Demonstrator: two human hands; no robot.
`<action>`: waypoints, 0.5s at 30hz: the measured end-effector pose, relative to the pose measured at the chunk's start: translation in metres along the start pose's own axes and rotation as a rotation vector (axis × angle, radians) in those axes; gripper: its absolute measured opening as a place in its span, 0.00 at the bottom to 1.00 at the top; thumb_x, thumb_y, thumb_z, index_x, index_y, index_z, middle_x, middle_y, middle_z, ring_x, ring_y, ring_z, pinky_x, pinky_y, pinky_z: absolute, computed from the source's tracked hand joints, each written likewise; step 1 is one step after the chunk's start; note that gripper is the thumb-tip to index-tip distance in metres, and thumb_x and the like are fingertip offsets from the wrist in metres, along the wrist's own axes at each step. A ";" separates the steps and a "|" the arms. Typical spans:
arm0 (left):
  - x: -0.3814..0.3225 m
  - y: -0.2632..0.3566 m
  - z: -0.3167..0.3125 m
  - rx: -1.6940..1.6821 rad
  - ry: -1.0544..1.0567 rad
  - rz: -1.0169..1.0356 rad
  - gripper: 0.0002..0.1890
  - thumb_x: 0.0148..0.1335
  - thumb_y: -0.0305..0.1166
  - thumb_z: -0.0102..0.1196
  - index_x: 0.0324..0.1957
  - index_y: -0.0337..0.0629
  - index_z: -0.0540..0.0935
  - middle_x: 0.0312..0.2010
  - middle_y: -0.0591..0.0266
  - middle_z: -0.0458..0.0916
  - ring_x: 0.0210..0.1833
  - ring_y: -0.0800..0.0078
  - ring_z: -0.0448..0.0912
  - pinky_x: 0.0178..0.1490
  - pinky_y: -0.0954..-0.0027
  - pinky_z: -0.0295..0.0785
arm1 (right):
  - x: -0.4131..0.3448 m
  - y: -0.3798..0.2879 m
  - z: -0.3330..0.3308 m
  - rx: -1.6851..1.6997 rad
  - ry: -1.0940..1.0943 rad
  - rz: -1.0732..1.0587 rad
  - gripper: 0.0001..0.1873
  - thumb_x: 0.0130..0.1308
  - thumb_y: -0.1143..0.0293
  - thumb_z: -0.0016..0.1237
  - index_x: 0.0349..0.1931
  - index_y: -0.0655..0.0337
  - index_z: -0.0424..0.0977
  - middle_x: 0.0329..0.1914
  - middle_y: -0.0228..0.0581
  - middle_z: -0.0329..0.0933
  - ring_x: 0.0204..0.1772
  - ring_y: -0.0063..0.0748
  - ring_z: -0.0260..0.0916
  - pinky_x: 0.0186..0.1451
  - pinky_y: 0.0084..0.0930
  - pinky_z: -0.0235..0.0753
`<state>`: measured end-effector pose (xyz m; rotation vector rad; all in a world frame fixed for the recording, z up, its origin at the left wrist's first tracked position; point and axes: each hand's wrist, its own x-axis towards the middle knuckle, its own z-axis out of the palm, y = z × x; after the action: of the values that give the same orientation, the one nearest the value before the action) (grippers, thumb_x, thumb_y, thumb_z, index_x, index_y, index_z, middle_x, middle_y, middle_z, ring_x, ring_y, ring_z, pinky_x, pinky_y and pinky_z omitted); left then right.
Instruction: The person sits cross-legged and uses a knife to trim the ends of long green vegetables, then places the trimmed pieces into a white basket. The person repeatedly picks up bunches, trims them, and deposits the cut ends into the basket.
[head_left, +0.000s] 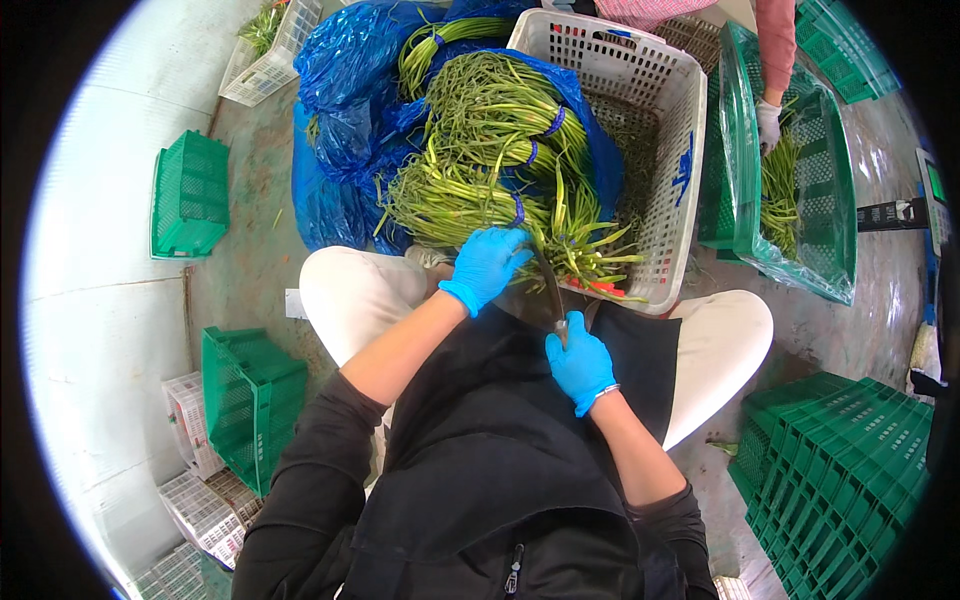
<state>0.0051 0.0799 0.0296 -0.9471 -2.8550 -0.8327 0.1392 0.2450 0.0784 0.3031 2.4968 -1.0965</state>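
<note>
Bundles of long green garlic stems (457, 202), tied with purple bands, lie on blue plastic before me. My left hand (489, 264), in a blue glove, is closed on the near bundle beside its purple band (517, 211). In my right hand (581, 362), also gloved in blue, is the handle of a curved sickle (551, 285). Its dark blade reaches up past my left fingertips, along the bundle's near side. Cut, pale-ended stems (585, 251) spread to the right of the blade, over the rim of a white crate (679, 225). My left fingertips are partly hidden.
At upper right a co-worker's gloved hand (768, 126) reaches into a green crate (840, 225) lined with clear plastic and holding stems. Stacked green crates (840, 465) stand at lower right. More green crates (255, 397) and white crates (199, 517) line the left wall.
</note>
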 end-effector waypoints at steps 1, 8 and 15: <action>0.000 -0.001 -0.001 0.006 -0.014 0.008 0.12 0.56 0.34 0.51 0.42 0.42 0.72 0.31 0.50 0.73 0.35 0.53 0.72 0.39 0.58 0.67 | -0.001 0.000 0.000 -0.019 -0.014 0.008 0.19 0.59 0.60 0.41 0.46 0.61 0.57 0.25 0.60 0.72 0.28 0.61 0.71 0.30 0.50 0.70; -0.010 -0.001 -0.004 0.105 -0.015 0.013 0.05 0.53 0.27 0.48 0.33 0.40 0.70 0.31 0.51 0.68 0.37 0.52 0.67 0.39 0.59 0.65 | -0.001 0.004 0.013 -0.004 -0.003 -0.020 0.17 0.60 0.60 0.40 0.43 0.61 0.57 0.25 0.60 0.72 0.28 0.60 0.71 0.30 0.50 0.70; -0.007 0.005 -0.006 0.167 -0.028 0.036 0.07 0.50 0.29 0.49 0.32 0.40 0.70 0.30 0.52 0.69 0.37 0.55 0.68 0.40 0.60 0.65 | 0.040 -0.012 0.010 0.607 -0.300 0.206 0.15 0.59 0.64 0.41 0.42 0.62 0.59 0.24 0.46 0.70 0.20 0.39 0.68 0.21 0.34 0.68</action>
<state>0.0129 0.0762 0.0357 -0.9931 -2.8656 -0.5719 0.1022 0.2311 0.0624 0.5057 1.7851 -1.6486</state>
